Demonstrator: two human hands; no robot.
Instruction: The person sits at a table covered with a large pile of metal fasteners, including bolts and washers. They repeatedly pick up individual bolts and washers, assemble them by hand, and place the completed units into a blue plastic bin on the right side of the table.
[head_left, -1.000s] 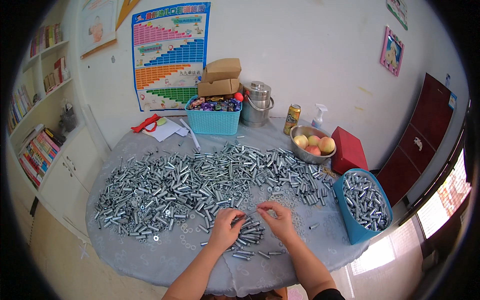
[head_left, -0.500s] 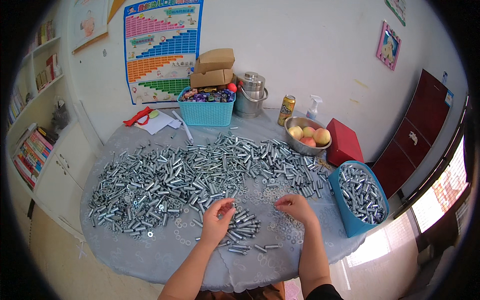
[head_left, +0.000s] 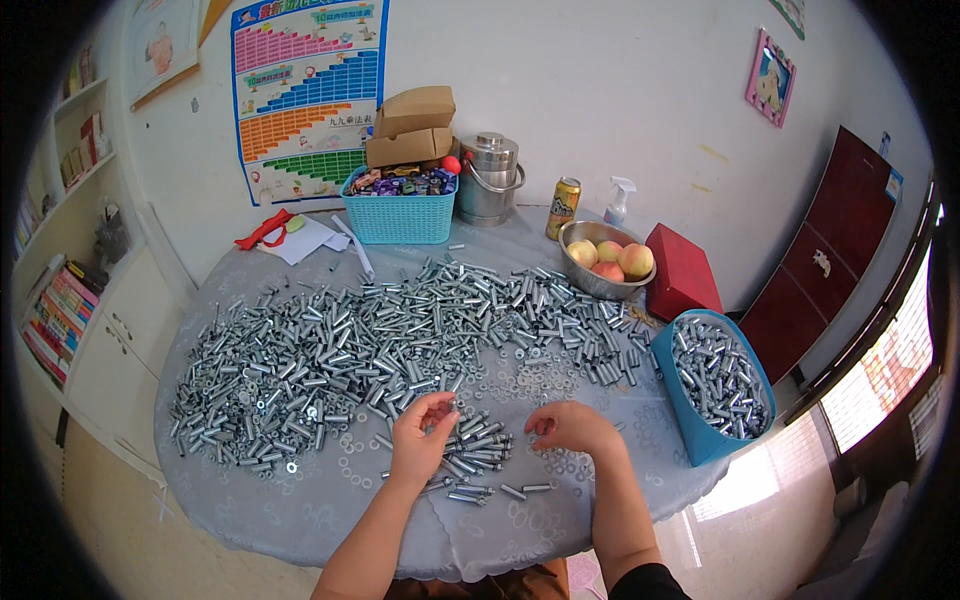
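Above the near edge of the metal pile, my left hand (head_left: 420,438) is closed in a pinch on a small shiny metal piece, too small to make out. Just below its fingers lies a group of expansion bolts with sleeves (head_left: 470,447), a few lying apart toward me. To the right, my right hand (head_left: 575,428) is curled palm down, fingertips drawn together low over scattered flat washers (head_left: 565,465). Whether anything sits between those fingertips is hidden. Beyond both hands spreads a wide heap of loose metal sleeves and bolts (head_left: 330,345), with washers (head_left: 525,378) at its near side.
A blue bin (head_left: 697,425) full of metal sleeves stands at the table's right edge. Behind are a steel bowl (head_left: 600,286) of fruit, a red box (head_left: 682,275), a can (head_left: 563,208), a spray bottle (head_left: 618,202), a steel pot (head_left: 488,180) and a turquoise basket (head_left: 400,220).
My right hand has shifted slightly left and its fingers have turned down toward the washers. The left hand keeps its pinch. The whole view has shifted slightly.
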